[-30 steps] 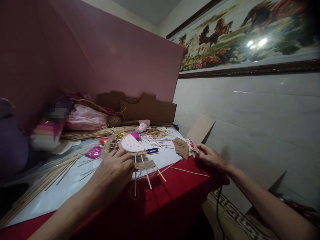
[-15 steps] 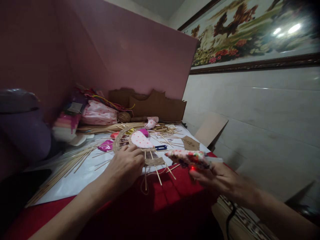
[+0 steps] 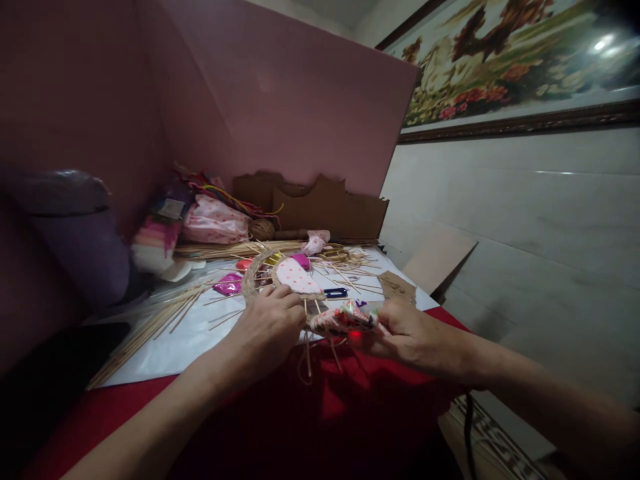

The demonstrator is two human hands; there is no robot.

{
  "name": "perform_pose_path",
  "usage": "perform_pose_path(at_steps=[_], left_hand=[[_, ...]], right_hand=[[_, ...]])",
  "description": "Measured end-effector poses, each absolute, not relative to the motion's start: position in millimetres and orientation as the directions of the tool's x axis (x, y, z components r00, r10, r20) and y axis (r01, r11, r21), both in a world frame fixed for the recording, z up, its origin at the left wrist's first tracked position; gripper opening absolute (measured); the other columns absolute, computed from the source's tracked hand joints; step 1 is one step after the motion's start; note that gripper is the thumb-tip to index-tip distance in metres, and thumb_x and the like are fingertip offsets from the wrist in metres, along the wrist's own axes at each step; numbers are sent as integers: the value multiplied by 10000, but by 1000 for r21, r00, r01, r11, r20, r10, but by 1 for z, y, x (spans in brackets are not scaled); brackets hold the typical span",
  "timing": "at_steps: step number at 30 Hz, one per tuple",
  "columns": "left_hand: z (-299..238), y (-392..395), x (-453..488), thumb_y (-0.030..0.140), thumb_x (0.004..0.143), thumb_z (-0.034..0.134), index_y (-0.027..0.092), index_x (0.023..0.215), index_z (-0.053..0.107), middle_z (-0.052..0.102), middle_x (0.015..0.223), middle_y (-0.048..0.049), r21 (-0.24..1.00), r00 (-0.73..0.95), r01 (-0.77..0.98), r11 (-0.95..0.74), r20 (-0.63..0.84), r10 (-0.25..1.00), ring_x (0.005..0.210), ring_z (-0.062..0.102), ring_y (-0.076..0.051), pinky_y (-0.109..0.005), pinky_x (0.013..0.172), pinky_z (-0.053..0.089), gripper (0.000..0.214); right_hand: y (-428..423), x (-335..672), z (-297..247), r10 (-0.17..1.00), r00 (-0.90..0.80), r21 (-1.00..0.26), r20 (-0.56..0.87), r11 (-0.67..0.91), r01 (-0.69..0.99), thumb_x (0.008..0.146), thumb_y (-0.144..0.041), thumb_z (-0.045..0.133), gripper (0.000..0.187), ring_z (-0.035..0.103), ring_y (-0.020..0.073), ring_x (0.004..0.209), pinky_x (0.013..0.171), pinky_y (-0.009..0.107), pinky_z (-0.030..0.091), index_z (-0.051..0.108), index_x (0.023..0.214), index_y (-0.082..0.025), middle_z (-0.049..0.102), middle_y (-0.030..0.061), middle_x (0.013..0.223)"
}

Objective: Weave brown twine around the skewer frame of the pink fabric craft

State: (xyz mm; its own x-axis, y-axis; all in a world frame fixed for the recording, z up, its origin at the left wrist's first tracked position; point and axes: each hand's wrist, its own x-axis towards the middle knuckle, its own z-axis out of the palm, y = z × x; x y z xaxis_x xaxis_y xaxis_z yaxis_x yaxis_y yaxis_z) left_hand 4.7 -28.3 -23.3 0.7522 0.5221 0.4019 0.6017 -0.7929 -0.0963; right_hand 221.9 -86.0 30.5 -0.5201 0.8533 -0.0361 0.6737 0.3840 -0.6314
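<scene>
My left hand (image 3: pixel 277 327) has its fingers curled over the near edge of a craft piece made of thin wooden sticks and a twine-wrapped ring (image 3: pixel 253 277). A half-round of white fabric with pink dots (image 3: pixel 297 275), edged in twine, sits in the middle of that piece. My right hand (image 3: pixel 400 337) is closed around a cloth-wrapped glue gun (image 3: pixel 340 317) with a glowing red light. Its nozzle end is over the sticks just right of my left hand and covers part of them. Whether the nozzle touches the piece cannot be made out.
Loose sticks (image 3: pixel 150 333) lie at the left of the white sheet (image 3: pixel 160 360) on the red-covered table (image 3: pixel 350 407). Behind are a twine ball (image 3: pixel 261 229), dotted fabric (image 3: pixel 216 220) and cardboard (image 3: pixel 325 207). A dark blue tool (image 3: pixel 335 293) and a cardboard scrap (image 3: pixel 397 287) lie right. A black cord (image 3: pixel 469 433) hangs down.
My right hand has brought the glue gun left, from beside the craft piece to over its near sticks. My left hand keeps its hold. The whole view has shifted slightly.
</scene>
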Motion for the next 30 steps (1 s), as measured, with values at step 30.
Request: perform_pose_path(at_steps=[30], left_hand=[[-19, -33, 6, 156, 823, 499, 174, 719, 618, 644, 786, -41, 0, 710, 601, -799, 460, 533, 825, 530, -192, -379, 783, 385, 159]], right_hand=[[-76, 210, 41, 916, -345, -568, -206, 176, 804, 798, -478, 467, 381, 255, 59, 446, 393, 209, 164, 385, 574, -181, 325, -48, 506]])
